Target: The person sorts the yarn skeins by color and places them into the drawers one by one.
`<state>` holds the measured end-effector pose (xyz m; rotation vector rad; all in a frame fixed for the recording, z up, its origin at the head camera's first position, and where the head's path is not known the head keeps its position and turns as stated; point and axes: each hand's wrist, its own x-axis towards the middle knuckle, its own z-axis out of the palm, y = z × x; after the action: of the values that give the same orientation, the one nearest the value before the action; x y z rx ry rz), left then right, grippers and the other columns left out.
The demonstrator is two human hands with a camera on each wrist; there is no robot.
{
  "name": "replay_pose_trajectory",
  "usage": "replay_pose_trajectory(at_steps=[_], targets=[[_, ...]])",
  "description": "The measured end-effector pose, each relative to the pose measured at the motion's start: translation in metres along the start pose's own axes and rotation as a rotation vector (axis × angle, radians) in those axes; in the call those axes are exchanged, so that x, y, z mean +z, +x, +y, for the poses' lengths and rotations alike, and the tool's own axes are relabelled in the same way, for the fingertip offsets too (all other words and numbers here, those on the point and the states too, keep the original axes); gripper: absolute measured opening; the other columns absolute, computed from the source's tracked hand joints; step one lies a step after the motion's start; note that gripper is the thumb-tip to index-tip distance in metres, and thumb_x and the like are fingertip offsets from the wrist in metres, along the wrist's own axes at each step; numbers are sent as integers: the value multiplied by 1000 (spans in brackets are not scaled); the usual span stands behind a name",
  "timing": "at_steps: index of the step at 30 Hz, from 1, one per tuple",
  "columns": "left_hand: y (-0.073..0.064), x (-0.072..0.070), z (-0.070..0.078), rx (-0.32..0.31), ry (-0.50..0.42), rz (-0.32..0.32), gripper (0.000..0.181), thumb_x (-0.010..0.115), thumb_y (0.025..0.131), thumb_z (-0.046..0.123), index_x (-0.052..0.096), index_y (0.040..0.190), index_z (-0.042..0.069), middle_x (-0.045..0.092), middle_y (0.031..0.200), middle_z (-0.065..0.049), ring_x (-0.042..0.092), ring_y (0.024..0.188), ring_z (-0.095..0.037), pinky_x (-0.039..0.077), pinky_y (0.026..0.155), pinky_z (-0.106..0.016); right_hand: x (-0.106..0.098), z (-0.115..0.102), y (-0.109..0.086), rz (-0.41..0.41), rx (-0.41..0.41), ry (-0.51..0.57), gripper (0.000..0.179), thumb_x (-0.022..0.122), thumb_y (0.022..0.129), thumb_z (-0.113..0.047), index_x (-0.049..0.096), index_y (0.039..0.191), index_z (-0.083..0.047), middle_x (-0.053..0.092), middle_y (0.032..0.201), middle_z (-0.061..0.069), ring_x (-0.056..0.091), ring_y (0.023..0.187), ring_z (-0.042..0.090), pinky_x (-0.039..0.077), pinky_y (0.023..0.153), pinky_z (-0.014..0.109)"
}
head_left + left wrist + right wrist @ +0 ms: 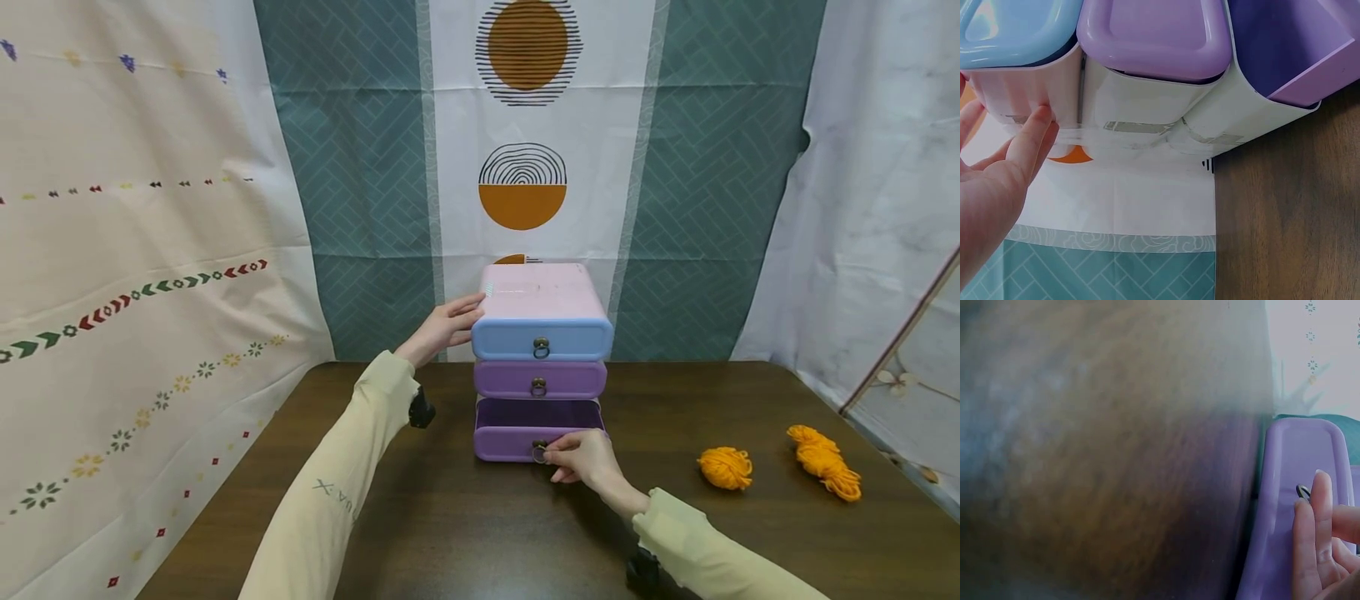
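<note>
A small chest with three stacked drawers stands at the middle of the table, its top pink (543, 292). The blue top drawer (501, 340) and the purple middle drawer (501, 380) are closed. Pulled partly out, the purple bottom drawer (498, 444) shows a dark inside with nothing visible in it. My right hand (592, 461) pinches its metal ring pull (538, 454) between thumb and fingers. With fingers extended, my left hand (446, 327) rests against the left side of the pink top section, touching its wall in the left wrist view.
On the brown wooden table (450, 533), a ball of orange yarn (725, 467) lies right of the chest. A twisted orange yarn skein (823, 463) lies farther right. A patterned cloth (367, 183) hangs behind the chest. Clear tape joins the stacked sections in the left wrist view.
</note>
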<state>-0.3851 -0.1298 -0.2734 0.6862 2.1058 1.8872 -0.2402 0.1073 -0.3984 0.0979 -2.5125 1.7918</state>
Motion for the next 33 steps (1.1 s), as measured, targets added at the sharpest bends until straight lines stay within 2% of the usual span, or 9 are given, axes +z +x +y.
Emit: replay_pose_trajectory(at_steps=[13, 19, 24, 33], targets=[[0, -1, 1, -3, -1, -18, 51, 53, 93, 24, 36, 140, 17, 34, 138, -10, 42, 117, -22, 38, 91, -37, -1, 0, -4, -17, -6, 5, 7, 69, 78, 0, 69, 81, 6, 64, 71, 18, 61, 49, 23, 51, 48, 33], [1, -1, -1, -5, -6, -16, 50, 53, 94, 23, 36, 140, 17, 34, 138, -10, 42, 118, -22, 38, 91, -37, -4, 0, -6, -42, 1, 9, 9, 68, 79, 0, 68, 84, 7, 64, 74, 19, 62, 55, 25, 52, 50, 34], [2, -2, -1, -8, -4, -4, 50, 54, 93, 24, 37, 140, 18, 36, 136, -8, 44, 116, -20, 40, 89, -35, -10, 0, -7, -48, -1, -20, 11, 70, 78, -5, 69, 83, 5, 65, 76, 17, 63, 59, 24, 52, 51, 34], [3, -2, -3, 10, 13, -12, 50, 53, 93, 24, 37, 140, 18, 36, 136, -8, 43, 116, -20, 40, 89, -35, -26, -5, -11, -81, 0, -8, 19, 73, 77, -14, 69, 84, 3, 66, 78, 16, 64, 66, 28, 52, 55, 36]])
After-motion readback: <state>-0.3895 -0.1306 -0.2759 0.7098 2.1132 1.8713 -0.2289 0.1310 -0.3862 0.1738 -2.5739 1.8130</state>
